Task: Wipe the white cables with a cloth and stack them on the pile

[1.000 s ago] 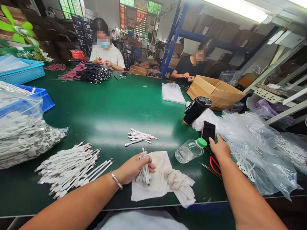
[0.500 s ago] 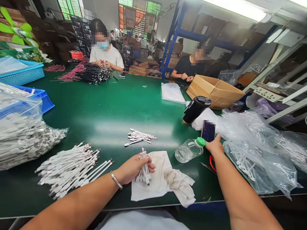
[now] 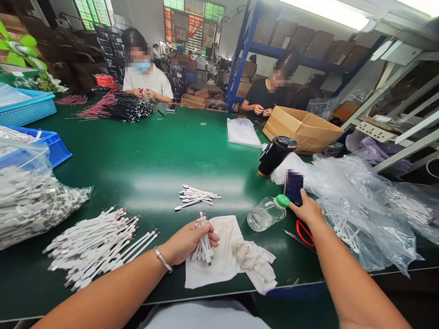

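Observation:
My left hand (image 3: pixel 187 241) is closed around a small bundle of short white cables (image 3: pixel 203 239), held upright over a white cloth (image 3: pixel 228 258) at the table's front edge. My right hand (image 3: pixel 306 211) reaches forward and rests its fingers on a phone (image 3: pixel 293 186) propped against plastic bags; the fingers are partly curled onto the phone's lower edge. A clear bottle with a green cap (image 3: pixel 267 212) lies on its side just left of that hand. Red-handled scissors (image 3: pixel 302 234) lie under my right wrist.
A big pile of white cables (image 3: pixel 92 244) lies at left, a small pile (image 3: pixel 195 198) ahead. A black tumbler (image 3: pixel 276 155), cardboard box (image 3: pixel 302 129), clear bags (image 3: pixel 370 210), a full bag (image 3: pixel 30 201) and blue baskets (image 3: pixel 27 107) ring the green table (image 3: pixel 164 155). Two people work across it.
My right hand moved forward from beside the bottle cap onto the phone's lower edge. The view shifted slightly left. My left hand kept holding the cable bundle.

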{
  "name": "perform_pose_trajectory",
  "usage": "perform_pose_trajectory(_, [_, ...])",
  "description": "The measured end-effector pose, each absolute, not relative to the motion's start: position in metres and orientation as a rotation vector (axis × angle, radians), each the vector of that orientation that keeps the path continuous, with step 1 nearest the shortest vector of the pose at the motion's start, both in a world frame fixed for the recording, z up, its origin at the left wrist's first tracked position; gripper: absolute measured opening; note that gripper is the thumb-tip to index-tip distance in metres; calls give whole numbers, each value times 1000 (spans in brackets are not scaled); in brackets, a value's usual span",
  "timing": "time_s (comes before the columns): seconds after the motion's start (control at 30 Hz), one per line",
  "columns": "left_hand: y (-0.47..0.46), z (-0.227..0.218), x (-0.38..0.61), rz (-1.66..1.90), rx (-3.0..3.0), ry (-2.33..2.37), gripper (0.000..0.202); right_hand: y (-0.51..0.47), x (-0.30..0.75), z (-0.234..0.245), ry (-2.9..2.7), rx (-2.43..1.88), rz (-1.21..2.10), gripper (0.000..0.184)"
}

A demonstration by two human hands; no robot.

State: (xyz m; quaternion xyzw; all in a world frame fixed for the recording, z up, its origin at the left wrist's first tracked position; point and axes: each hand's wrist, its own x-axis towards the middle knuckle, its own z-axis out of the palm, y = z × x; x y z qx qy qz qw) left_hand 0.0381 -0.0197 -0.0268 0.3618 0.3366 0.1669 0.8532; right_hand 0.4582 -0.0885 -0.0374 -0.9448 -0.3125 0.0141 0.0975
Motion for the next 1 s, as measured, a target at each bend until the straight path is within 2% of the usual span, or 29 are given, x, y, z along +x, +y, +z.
perform_pose_trajectory(0.1, [-19,-27,38,353,754,707,30,-88,456,-39,-960,-2821,15,84])
perform_pose_trajectory(0.33, [-20,-22,38,346,775,740,26,-81,450,-37,-944,-2830,14,80])
perform_pose_trajectory(0.4, [-20,-22,38,347,775,742,25,-81,448,-35,-929,-2817,0,84])
perform_pose_trajectory(0.6, [-20,-25,38,348,758,715,28,-79,444,-31,-816,-2778,67,111])
perform_pose_trajectory(1.0, [-20,-25,38,358,755,708,28,-62,433,-33,-498,-2721,36,123])
